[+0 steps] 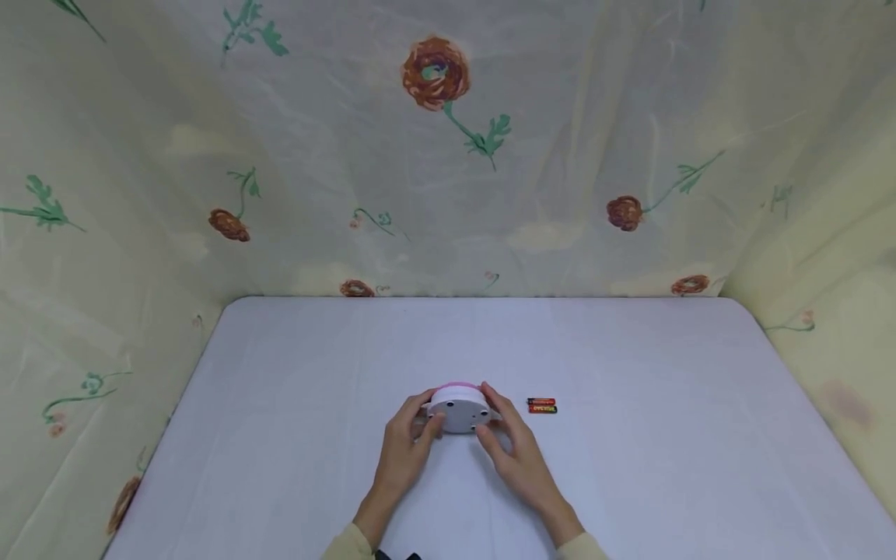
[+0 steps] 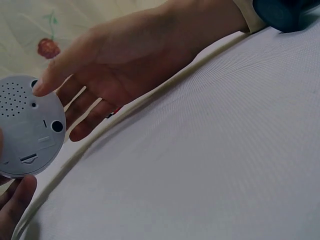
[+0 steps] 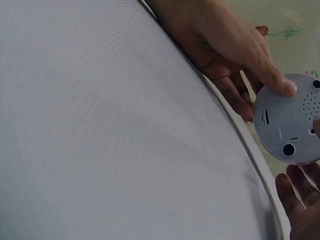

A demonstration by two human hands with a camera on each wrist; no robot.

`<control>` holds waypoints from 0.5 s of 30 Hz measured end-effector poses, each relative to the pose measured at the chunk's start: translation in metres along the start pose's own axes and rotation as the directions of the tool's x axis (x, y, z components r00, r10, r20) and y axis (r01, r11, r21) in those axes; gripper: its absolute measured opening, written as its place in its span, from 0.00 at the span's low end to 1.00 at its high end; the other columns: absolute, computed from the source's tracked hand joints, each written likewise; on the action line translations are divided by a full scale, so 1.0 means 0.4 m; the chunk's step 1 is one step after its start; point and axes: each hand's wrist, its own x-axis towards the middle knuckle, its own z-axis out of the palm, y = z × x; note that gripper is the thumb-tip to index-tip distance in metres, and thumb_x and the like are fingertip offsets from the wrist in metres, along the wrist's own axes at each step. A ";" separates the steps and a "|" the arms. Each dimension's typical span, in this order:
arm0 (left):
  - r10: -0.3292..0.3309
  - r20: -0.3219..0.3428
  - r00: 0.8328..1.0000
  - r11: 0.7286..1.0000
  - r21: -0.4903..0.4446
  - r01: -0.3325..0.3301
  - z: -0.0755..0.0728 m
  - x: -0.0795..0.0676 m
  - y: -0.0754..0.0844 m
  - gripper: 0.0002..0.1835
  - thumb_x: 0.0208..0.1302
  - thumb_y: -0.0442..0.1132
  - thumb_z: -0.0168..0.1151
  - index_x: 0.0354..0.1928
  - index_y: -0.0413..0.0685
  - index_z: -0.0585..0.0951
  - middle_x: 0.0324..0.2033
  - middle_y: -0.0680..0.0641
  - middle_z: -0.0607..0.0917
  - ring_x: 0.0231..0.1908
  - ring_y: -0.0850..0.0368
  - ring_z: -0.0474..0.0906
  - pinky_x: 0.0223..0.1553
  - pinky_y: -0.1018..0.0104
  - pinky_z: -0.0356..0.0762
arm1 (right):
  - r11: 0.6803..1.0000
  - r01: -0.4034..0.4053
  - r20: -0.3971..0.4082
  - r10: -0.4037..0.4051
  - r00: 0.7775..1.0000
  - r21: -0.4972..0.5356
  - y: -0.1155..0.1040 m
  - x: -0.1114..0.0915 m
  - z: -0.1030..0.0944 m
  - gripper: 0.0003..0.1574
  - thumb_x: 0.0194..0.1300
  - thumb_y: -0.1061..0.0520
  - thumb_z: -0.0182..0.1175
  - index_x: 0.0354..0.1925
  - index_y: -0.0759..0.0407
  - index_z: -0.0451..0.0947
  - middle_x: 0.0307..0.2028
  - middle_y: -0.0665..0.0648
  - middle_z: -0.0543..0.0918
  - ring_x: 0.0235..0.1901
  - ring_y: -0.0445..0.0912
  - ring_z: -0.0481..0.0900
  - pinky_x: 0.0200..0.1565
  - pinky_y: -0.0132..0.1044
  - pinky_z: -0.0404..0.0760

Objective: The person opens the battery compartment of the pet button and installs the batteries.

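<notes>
Both hands hold a round white device (image 1: pixel 458 418) with a pink far edge, its flat grey-white underside tilted up. On the left side my left hand (image 1: pixel 404 453) grips the rim, thumb on the underside and fingers behind. My right hand (image 1: pixel 519 465) holds the opposite side, thumb at the lower edge and index finger along the rim. In the left wrist view the device's underside (image 2: pixel 27 135) bears dark round feet, a cluster of small holes and a slotted latch. Two small red-and-black batteries (image 1: pixel 542 405) lie side by side to the right of my right hand.
The table has a white cloth (image 1: pixel 315 373). A pale curtain (image 1: pixel 315 155) with printed flowers hangs along its back and sides. A dark object (image 1: pixel 397 555) shows at the bottom edge beside the left sleeve. A dark rounded thing (image 2: pixel 280 14) sits on the right wrist.
</notes>
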 end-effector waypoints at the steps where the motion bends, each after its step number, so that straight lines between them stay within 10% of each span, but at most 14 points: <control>1: -0.014 0.012 1.000 1.000 -0.006 0.014 0.003 0.000 -0.002 0.21 0.63 0.40 0.60 0.59 0.46 0.74 0.44 0.45 0.82 0.35 0.57 0.83 0.35 0.70 0.84 | 1.000 -0.011 0.001 0.011 1.000 -0.003 0.000 0.000 0.000 0.35 0.69 0.56 0.54 0.71 0.55 0.56 0.66 0.52 0.67 0.63 0.36 0.67 0.59 0.32 0.74; 15: -0.050 0.102 0.993 0.993 0.110 0.039 0.004 -0.004 -0.001 0.25 0.64 0.52 0.59 0.57 0.45 0.76 0.42 0.45 0.85 0.41 0.56 0.83 0.39 0.76 0.82 | 0.994 -0.067 -0.059 0.072 0.996 0.091 0.016 0.005 0.000 0.30 0.67 0.61 0.55 0.66 0.59 0.63 0.58 0.59 0.76 0.54 0.36 0.76 0.51 0.31 0.80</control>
